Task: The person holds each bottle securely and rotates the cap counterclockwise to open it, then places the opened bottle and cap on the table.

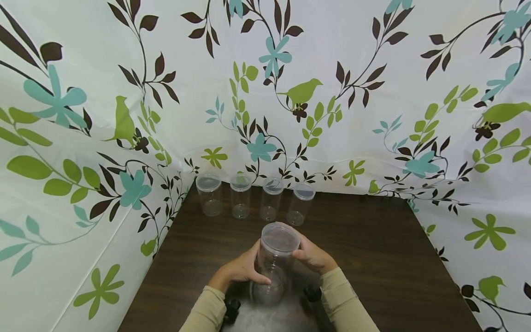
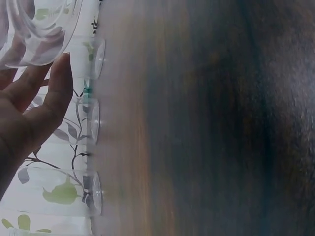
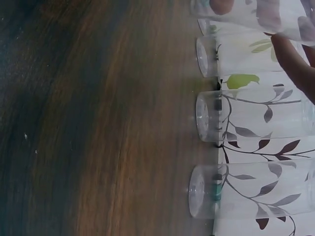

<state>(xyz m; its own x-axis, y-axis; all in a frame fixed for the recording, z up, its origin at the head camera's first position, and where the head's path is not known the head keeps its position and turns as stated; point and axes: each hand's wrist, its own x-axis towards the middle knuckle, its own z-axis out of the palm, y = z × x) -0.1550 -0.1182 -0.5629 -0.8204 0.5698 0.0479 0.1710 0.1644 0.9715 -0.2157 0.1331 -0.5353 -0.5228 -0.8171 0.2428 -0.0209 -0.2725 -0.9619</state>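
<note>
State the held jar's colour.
The held jar is colourless and see-through, best seen in the head view.

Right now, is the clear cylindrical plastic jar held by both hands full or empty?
Empty: the jar is see-through and shows no contents inside.

wall cloth [image 1: 365, 147]: white, printed with teal flowers [image 1: 275, 56], lime-green birds [image 1: 303, 91] and dark-brown leaves [image 1: 148, 22]. tabletop [image 1: 373, 235]: dark brown with fine wood grain. held jar [image 1: 277, 267] and four rear jars [image 1: 240, 202]: colourless, transparent; lids [image 1: 280, 238] translucent whitish. sleeves [image 1: 348, 299]: plain beige. wrist cameras [image 1: 233, 309]: black.
</note>
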